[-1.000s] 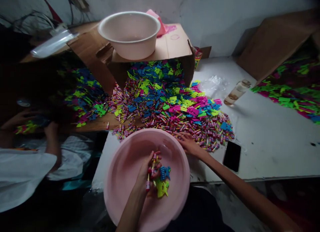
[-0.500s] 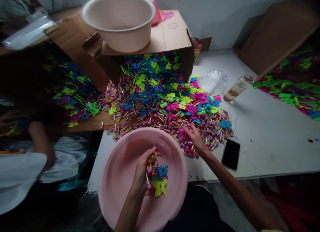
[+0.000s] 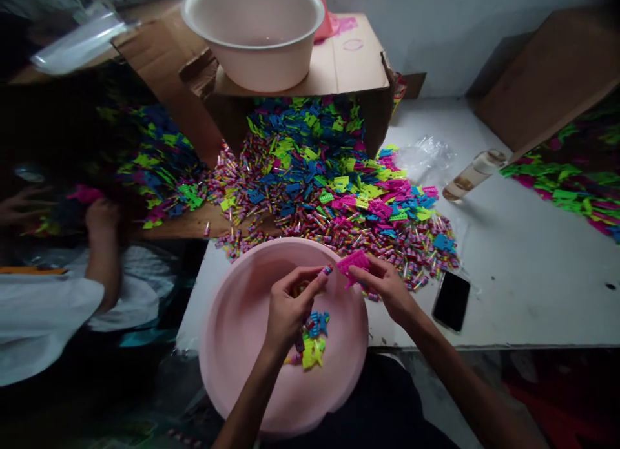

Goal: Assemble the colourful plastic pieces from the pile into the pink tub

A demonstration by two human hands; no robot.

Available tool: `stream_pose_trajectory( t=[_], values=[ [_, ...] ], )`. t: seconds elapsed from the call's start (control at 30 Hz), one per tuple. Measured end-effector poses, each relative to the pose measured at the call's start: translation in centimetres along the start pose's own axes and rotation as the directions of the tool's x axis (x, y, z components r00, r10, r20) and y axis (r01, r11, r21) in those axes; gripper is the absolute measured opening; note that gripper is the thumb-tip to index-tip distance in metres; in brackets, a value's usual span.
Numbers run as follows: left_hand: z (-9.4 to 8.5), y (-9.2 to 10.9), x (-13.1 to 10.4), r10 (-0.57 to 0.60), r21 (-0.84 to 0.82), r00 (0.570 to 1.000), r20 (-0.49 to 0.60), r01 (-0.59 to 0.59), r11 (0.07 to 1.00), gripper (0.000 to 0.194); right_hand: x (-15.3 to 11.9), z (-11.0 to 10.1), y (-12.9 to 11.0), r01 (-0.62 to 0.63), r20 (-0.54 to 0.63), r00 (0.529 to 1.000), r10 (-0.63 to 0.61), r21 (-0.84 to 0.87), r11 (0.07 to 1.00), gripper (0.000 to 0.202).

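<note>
My left hand [image 3: 287, 310] is closed over the pink basin [image 3: 227, 326], pinching a small pink-labelled tube [image 3: 327, 270] between thumb and finger. More tubes show partly under its palm. My right hand [image 3: 391, 292] grips a bright pink flat plastic piece [image 3: 352, 261] by one side, above the basin's right rim. A small gap separates this piece from the tube. Inside the basin lie blue plastic pieces [image 3: 318, 323] and a yellow-green plastic piece [image 3: 312, 353]. Just beyond the rim spreads a heap of similar tubes [image 3: 310, 226].
A cardboard box [image 3: 349, 61] spills coloured plastic pieces [image 3: 310, 132] and carries a white basin [image 3: 264, 68]. Rightward are a phone [image 3: 451, 302], a clear cylindrical container [image 3: 473, 175] and another box [image 3: 542, 81]. At left, a co-worker's hand [image 3: 103, 218] is among plastic pieces.
My right hand has lifted a pink plastic piece from the heap and brought it left to the basin's rim. My left hand has risen and turned, its tube now pointing toward that piece.
</note>
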State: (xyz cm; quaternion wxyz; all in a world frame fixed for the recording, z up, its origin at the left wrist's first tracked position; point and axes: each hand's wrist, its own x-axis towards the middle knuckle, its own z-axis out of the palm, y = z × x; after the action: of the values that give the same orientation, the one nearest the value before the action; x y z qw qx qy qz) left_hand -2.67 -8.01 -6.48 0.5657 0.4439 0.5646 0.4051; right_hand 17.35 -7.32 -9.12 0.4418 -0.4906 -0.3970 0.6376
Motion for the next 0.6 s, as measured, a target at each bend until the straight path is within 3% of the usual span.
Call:
stream_pose_trajectory(
  t=[0.2, 0.37, 0.5, 0.6],
  values=[
    [-0.9, 2.6, -1.0, 0.129, 0.262, 0.989, 0.071, -0.143, 0.954, 0.022, -1.7, 1.1, -2.0, 0.06, 0.183, 0.982, -0.053, -0.034, 0.998, 0.023],
    [-1.3, 4.2, -1.4, 0.156, 0.344, 0.977, 0.142, -0.197, 0.918, 0.022, -2.6, 1.0, -2.9, 0.098, 0.179, 0.981, -0.073, -0.136, 0.986, 0.026],
    [-1.4, 5.1, -1.4, 0.171, 0.378, 0.968, 0.182, -0.229, 0.897, 0.023, -2.6, 0.5, -3.0, 0.01, 0.248, 0.969, -0.003, -0.026, 1.0, 0.047],
    [-1.6, 5.5, -1.4, 0.159, 0.376, 0.973, 0.169, -0.213, 0.902, 0.023, -2.5, 0.2, -2.8, -0.098, 0.301, 0.951, 0.077, 0.056, 0.994, 0.038]
  ],
)
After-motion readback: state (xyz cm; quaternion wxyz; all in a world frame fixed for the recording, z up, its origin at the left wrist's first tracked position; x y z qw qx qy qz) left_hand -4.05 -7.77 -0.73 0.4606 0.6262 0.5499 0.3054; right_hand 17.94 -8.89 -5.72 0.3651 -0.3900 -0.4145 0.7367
